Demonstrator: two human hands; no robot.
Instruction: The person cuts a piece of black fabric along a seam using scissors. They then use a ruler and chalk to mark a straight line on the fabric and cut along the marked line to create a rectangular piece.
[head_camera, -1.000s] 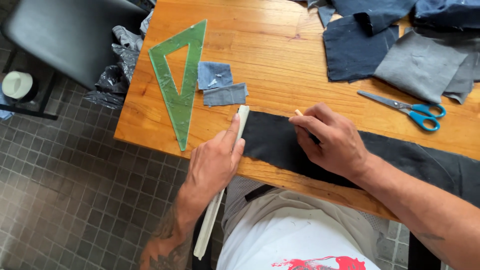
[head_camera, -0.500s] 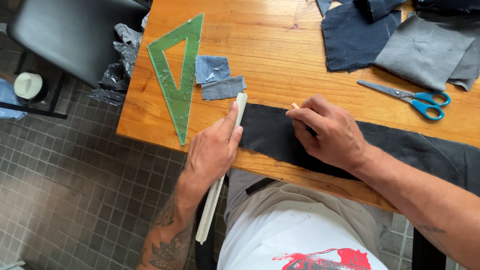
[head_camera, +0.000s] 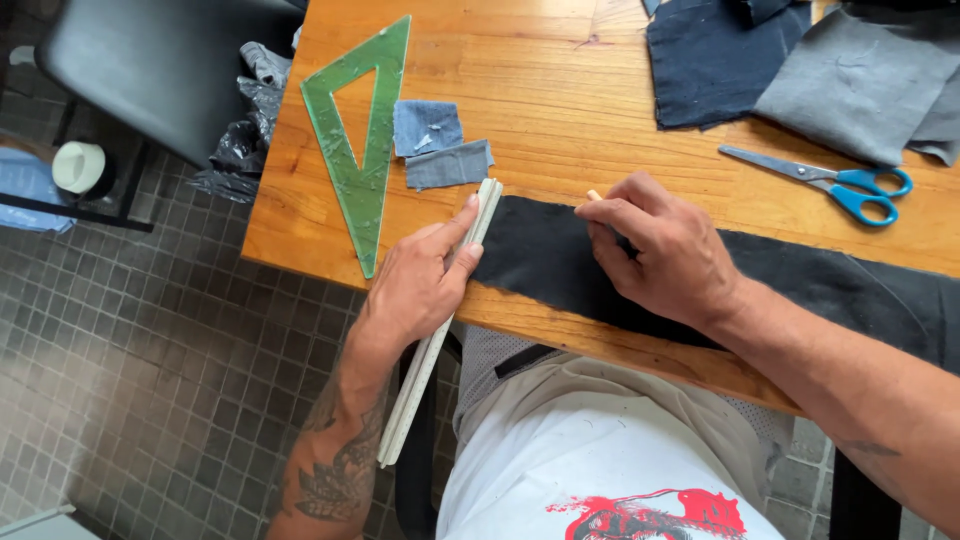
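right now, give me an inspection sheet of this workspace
surface: wooden table, bare at its middle.
job's things: black cloth strip along the near edge; pale ruler across its left end, overhanging the table.
clutter: green set square, two denim scraps, blue-handled scissors, dark and grey fabric pieces.
hands: left hand presses the ruler; right hand holds a small pale marker on the cloth.
cables: nothing seen.
surroundings: grey tiled floor, black chair.
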